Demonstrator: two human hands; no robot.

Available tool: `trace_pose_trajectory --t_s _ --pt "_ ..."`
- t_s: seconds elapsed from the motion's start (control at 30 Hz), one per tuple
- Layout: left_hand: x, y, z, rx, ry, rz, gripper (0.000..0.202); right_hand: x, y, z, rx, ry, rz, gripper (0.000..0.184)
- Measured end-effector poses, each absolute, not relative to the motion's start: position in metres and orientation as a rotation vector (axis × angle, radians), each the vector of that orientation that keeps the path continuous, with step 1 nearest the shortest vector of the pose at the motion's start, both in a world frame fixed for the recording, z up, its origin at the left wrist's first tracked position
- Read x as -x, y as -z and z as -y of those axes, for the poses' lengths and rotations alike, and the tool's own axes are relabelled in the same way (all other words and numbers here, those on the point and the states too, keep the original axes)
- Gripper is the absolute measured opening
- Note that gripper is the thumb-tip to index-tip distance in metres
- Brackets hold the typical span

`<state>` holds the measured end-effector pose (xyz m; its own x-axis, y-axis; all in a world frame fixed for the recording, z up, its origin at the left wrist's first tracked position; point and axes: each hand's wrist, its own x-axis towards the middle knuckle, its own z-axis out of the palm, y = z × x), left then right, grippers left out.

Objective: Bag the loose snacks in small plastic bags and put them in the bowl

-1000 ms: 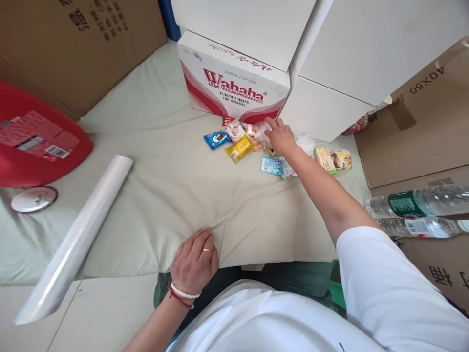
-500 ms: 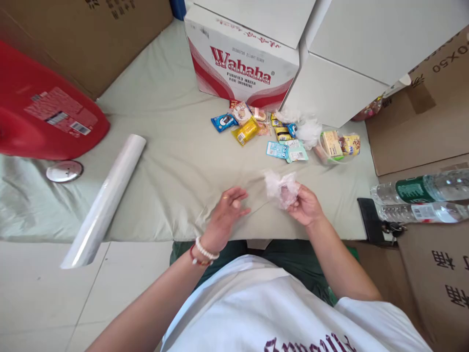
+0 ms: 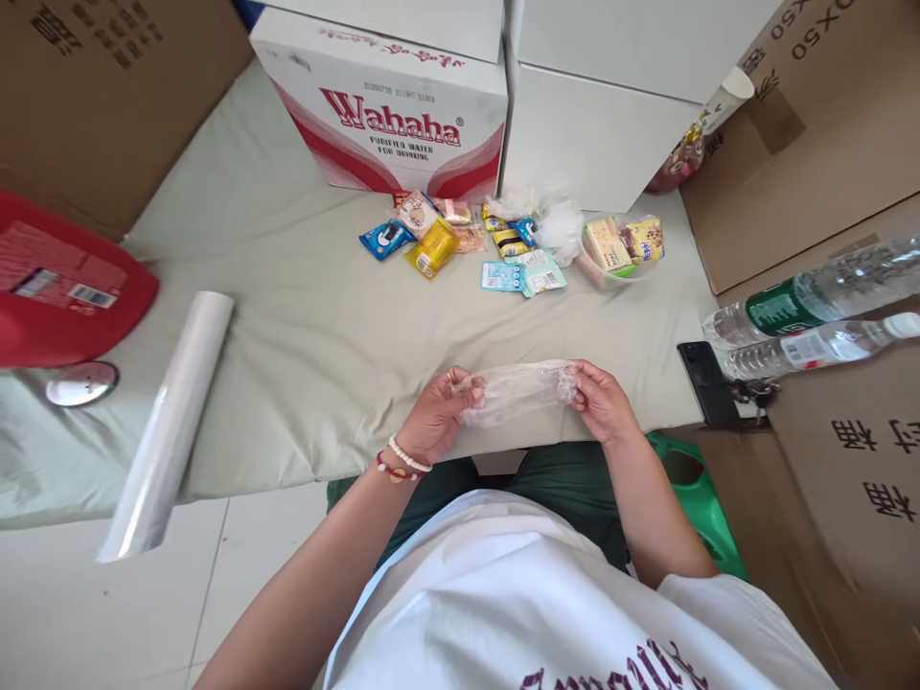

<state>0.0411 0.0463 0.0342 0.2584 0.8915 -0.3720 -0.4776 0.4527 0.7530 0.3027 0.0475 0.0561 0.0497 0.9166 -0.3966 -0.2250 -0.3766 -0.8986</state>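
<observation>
White Wahaha cardboard box [image 3: 388, 120]; assorted snack packets [image 3: 503, 249] on pale green cloth [image 3: 302, 326]; white film roll [image 3: 169, 422]; two clear water bottles [image 3: 812, 321]; red plastic lid [image 3: 64, 297].

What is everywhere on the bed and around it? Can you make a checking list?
Surface: pale green sheet, wrinkled.
Job's things: clear plastic bag stretched between both hands.
Clutter: snack packets in a pile, plastic roll, black phone, round metal lid.
Grippers: left hand and right hand each pinch one end of the bag.
Cables: nothing seen.
Surroundings: Wahaha box, cardboard boxes, two water bottles, red container.
</observation>
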Motion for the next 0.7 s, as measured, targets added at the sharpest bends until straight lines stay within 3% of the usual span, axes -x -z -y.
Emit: trace_pose_trajectory --t_s 0.33,0.5,0.7 --pt "-0.025 -0.028 -0.055 -0.868 -1.079 -1.281 0.041 -0.315 -0.042 -0.052 1.492 -1.376 0.951 0.036" --pt "-0.017 -0.023 -0.055 -1.037 -1.147 -1.454 0.036 -0.333 -0.041 -0.055 1.663 -1.161 1.366 0.024" --pt "-0.01 -0.035 -0.06 -1.108 -1.342 -1.221 0.029 -0.349 -0.056 -0.054 1.706 -0.98 1.368 0.019"
